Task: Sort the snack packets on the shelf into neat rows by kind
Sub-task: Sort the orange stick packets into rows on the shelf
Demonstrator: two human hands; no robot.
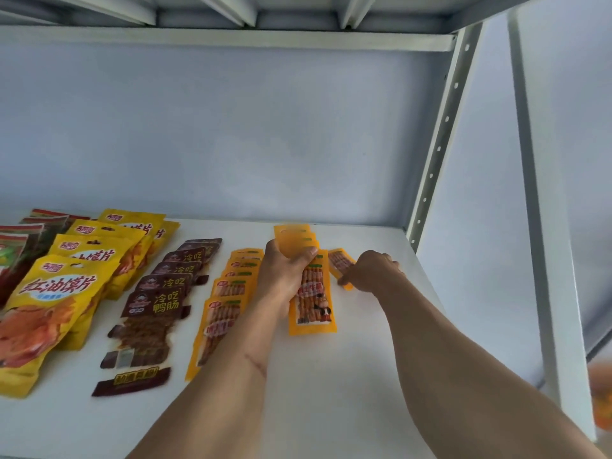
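Both hands grip orange packets: left hand [285, 270] a stack [306, 260], right hand [369, 271] one packet [339, 261].

On a white shelf [331, 376], four rows of snack packets lie sorted by kind: at least four red packets [20, 246] cut off at the left edge, four large yellow pouches [49, 313], five dark brown packets [149, 319] and about six slim orange packets [222, 313] in an overlapping row; a second run of roughly four more orange packets [311, 309] sits under one hand [284, 273], one single orange packet [339, 263] under the other hand [371, 270]; two hands in all
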